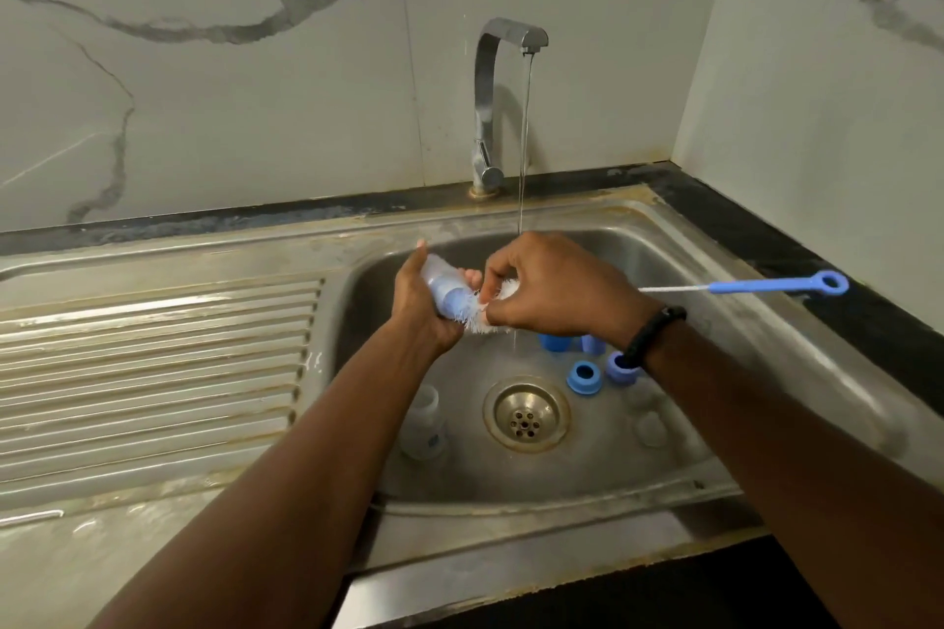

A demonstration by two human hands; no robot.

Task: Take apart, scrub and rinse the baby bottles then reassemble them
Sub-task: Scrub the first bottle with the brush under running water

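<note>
My left hand (424, 309) grips a small clear baby bottle (443, 280) with a blue ring, held sideways over the sink basin (679, 266). Its mouth points right at the white bristles of a bottle brush (498, 299). My right hand (554, 289) holds the brush at the bristle end; its blue handle (776, 285) sticks out to the right. Another clear bottle (424, 419) stands in the basin at the left. Blue collars and caps (584, 377) lie at the right of the drain (526, 415), with clear teats (651, 427) beside them.
The tap (493, 102) at the back runs a thin stream of water onto my right hand. A ribbed draining board (153, 358) lies left of the basin. Black counter (817, 266) and marble walls enclose the right and back.
</note>
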